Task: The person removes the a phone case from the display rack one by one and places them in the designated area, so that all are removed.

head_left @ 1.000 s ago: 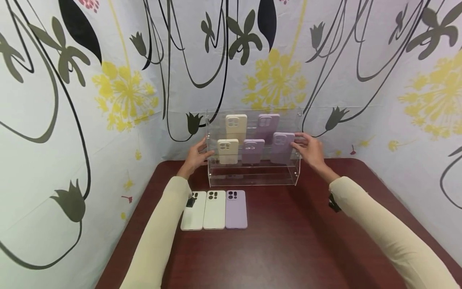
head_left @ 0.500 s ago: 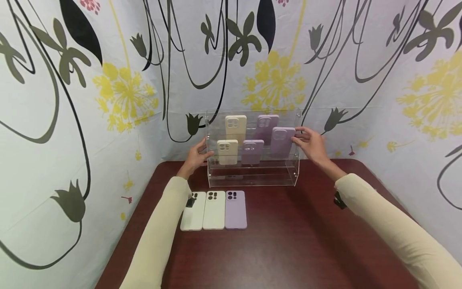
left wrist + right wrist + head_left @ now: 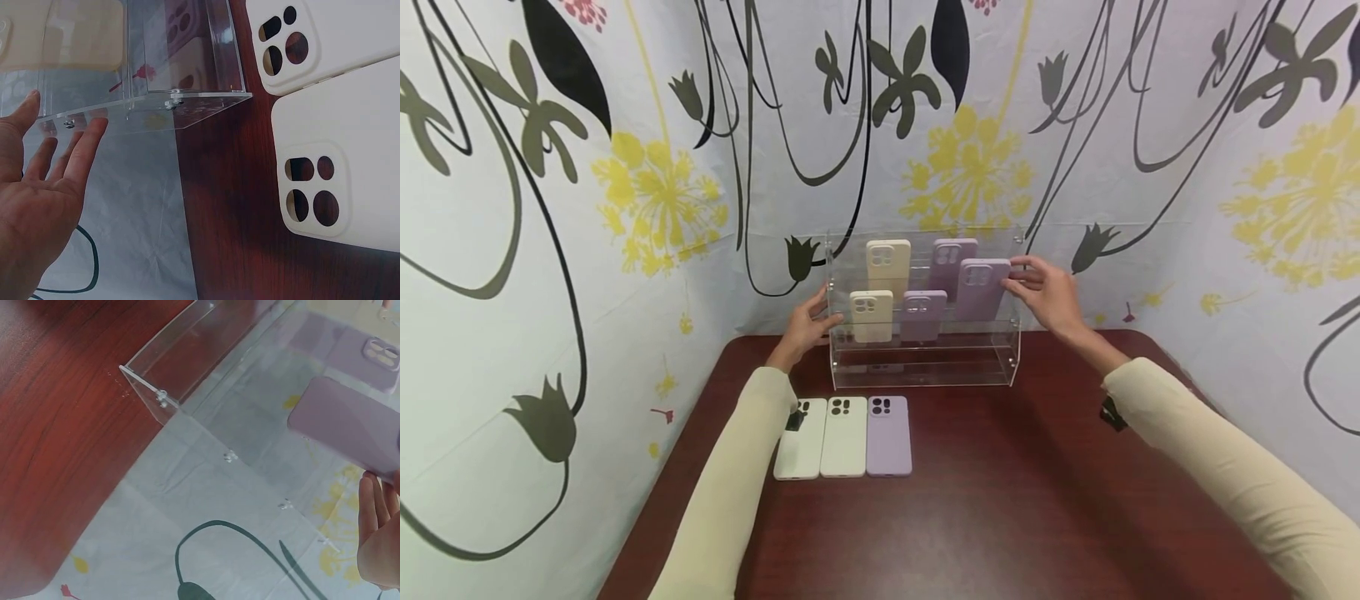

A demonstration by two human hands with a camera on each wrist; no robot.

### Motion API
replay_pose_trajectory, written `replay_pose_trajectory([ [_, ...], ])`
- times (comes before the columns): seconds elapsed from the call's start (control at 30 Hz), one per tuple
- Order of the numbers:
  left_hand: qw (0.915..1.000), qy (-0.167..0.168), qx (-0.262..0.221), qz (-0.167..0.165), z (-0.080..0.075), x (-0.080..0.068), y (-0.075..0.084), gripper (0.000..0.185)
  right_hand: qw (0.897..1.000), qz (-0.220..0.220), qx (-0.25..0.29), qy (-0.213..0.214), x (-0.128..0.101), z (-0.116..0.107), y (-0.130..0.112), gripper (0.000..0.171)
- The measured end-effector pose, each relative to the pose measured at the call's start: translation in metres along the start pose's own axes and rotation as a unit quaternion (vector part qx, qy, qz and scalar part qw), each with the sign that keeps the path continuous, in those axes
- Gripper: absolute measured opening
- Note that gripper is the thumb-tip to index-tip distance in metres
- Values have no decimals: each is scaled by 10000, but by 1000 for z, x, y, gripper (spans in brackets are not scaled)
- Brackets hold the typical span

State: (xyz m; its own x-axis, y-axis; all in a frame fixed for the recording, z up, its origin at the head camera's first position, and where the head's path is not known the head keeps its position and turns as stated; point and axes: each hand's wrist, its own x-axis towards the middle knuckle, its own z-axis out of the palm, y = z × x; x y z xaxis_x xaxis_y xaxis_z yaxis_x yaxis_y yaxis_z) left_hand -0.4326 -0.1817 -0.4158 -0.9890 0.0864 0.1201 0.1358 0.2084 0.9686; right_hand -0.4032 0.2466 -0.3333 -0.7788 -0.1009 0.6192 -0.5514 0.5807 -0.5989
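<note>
Purple case (image 3: pixel 983 290) held up at the rack's (image 3: pixel 966 372) right end.
Head: rack near the table's (image 3: pixel 992 525) far edge; right hand (image 3: pixel 1047 293) pinches the case by its right edge, thumb and fingers drawn in. Loose cases (image 3: pixel 844 437) lie off the rack's near left corner. Left wrist: left hand (image 3: pixel 807 327), fingers fairly straight, touches the rack's left side; a useful brace. Right wrist: lower-edge clearance hard to judge; best keep the case parallel to the rack.

Pinched at the right edge and raised near-upright, camera section at upper left: plain purple phone case (image 3: pixel 983 290). Located at the right end of clear, tiered display stand (image 3: pixel 925 367); contact with tier indeterminable. Standing upright, touched at left side panel.
</note>
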Motion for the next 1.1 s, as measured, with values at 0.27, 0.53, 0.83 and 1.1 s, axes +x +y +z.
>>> replay_pose_trajectory([
  [0.27, 10000, -25, 27, 20, 0, 0, 0, 78, 9996, -32, 48, -284, -4, 1, -9, 39],
  [0.53, 10000, -15, 31, -3, 0, 0, 0, 78, 9990, -16, -71, -451, -17, 16, -9, 43],
  [0.83, 10000, -57, -30, -11, 2, 1, 0, 77, 9953, -5, 369, -901, -38, 40, -5, 49],
  [1.1, 9998, -61, -196, -62, -1, 0, 4, 77, 9898, 275, 550, -1282, -56, 58, 0, 52],
])
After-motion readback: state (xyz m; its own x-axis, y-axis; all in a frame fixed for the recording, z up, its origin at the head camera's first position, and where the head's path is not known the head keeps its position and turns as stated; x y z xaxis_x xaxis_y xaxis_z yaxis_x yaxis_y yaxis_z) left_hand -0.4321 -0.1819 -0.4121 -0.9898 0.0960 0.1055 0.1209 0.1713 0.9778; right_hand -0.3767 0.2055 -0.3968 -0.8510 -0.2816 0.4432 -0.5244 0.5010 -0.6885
